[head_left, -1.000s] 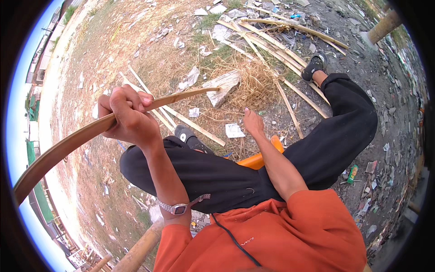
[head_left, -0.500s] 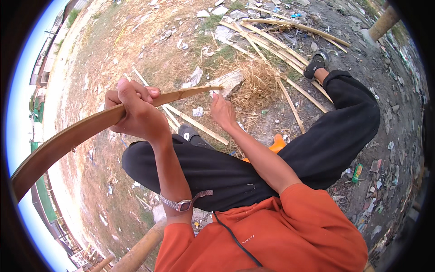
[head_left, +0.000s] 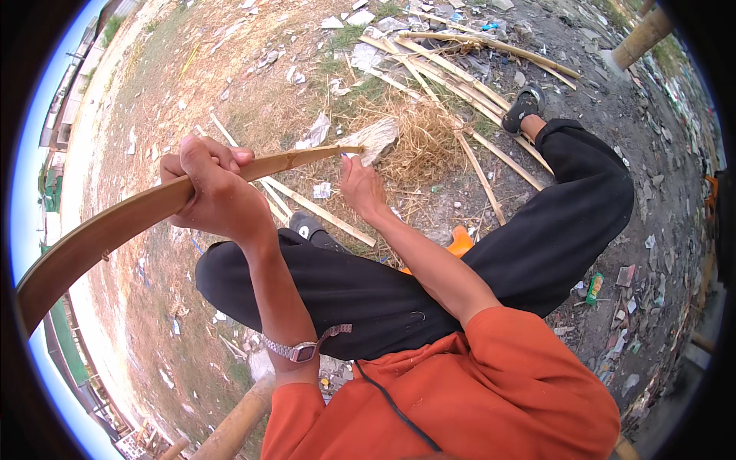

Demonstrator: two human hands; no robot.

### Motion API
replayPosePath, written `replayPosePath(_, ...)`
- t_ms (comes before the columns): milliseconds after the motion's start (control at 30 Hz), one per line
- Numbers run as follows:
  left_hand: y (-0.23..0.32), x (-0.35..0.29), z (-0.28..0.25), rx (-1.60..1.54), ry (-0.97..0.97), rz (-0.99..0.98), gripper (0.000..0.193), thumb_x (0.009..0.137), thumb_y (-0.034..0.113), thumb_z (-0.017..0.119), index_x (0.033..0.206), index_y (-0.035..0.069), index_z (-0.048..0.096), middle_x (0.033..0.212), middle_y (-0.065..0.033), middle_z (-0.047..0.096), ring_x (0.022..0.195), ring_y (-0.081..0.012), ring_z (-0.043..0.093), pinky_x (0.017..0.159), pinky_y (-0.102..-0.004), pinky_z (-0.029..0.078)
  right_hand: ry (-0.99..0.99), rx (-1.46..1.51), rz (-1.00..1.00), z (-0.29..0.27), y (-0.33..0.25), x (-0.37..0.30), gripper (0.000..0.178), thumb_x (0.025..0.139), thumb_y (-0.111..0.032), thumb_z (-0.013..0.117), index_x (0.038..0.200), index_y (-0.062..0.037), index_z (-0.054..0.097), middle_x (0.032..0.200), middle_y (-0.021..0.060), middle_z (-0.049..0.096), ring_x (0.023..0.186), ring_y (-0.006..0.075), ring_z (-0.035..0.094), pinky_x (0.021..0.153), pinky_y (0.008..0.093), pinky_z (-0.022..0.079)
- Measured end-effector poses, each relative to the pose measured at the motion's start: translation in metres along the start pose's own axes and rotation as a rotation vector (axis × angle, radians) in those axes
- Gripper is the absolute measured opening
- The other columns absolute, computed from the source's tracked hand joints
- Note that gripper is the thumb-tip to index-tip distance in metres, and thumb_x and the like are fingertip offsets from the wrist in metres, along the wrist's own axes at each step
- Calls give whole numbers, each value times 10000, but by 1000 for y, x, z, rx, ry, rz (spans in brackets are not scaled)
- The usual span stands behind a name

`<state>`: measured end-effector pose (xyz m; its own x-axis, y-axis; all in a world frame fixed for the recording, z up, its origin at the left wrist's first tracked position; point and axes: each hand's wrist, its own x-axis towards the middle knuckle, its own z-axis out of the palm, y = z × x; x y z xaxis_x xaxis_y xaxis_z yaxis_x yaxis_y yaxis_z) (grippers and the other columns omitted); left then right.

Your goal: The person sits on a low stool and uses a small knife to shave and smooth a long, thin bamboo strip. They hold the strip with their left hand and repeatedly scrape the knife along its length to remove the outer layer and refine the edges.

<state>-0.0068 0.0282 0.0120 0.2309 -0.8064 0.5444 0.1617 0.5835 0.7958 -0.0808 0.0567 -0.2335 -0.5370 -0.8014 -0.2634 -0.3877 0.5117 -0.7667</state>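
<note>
My left hand (head_left: pixel 211 188) is wrapped round a long, curved bamboo strip (head_left: pixel 100 218), which runs from the left rim to a thin tip in the middle. Past that grip, the tip lies over a pale block of wood (head_left: pixel 378 139) on the ground. My right hand (head_left: pixel 363 186) is closed just below the tip. A tiny bluish bit shows at its fingertips, too small to name, and the rest of what it may hold is hidden. A metal-banded watch (head_left: pixel 299 352) sits on my left wrist.
Beside the block lies a heap of straw-like shavings (head_left: pixel 422 146). Several split bamboo strips (head_left: pixel 452 80) are strewn beyond my feet. An orange object (head_left: pixel 460 241) lies partly hidden between my legs. A bamboo pole (head_left: pixel 234 422) stands at lower left, and a post (head_left: pixel 642 38) at upper right.
The whole view has shifted slightly, so the scene sits a little further left. Both hands keep nearly the same hold, and the bluish bit at my right fingertips now shows more plainly.
</note>
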Motion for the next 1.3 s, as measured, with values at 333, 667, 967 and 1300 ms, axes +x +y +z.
replayPosePath(333, 0, -1, 4, 34, 22, 16, 263, 857, -31, 493, 652, 89, 379, 496, -30, 400, 419, -108, 407, 412, -259, 401, 40, 173, -17, -3, 5, 7, 491, 1009, -397, 250, 954, 0, 535, 715, 290, 603, 728, 446, 622, 698, 525, 474)
replayPosePath(667, -7, 5, -5, -50, -36, 33, 306, 868, -32, 484, 613, 86, 363, 460, -42, 412, 388, -88, 429, 403, -230, 446, 30, 140, 111, 6, 35, 15, 526, 998, -397, 282, 937, 25, 589, 859, 306, 637, 827, 474, 617, 769, 544, 465)
replayPosePath(967, -8, 8, -2, -124, -137, 35, 315, 876, -25, 466, 607, 89, 349, 451, -38, 393, 379, -87, 398, 390, -226, 431, 25, 105, 75, 16, 32, 18, 535, 997, -390, 279, 943, 31, 605, 806, 314, 626, 792, 472, 619, 739, 541, 468)
replayPosePath(1300, -8, 10, -5, -92, -112, 52, 317, 876, -24, 469, 608, 92, 345, 452, -37, 391, 379, -82, 391, 388, -222, 428, -2, 99, 53, 22, 31, 24, 547, 1001, -394, 260, 961, 23, 611, 844, 298, 634, 834, 464, 622, 781, 539, 473)
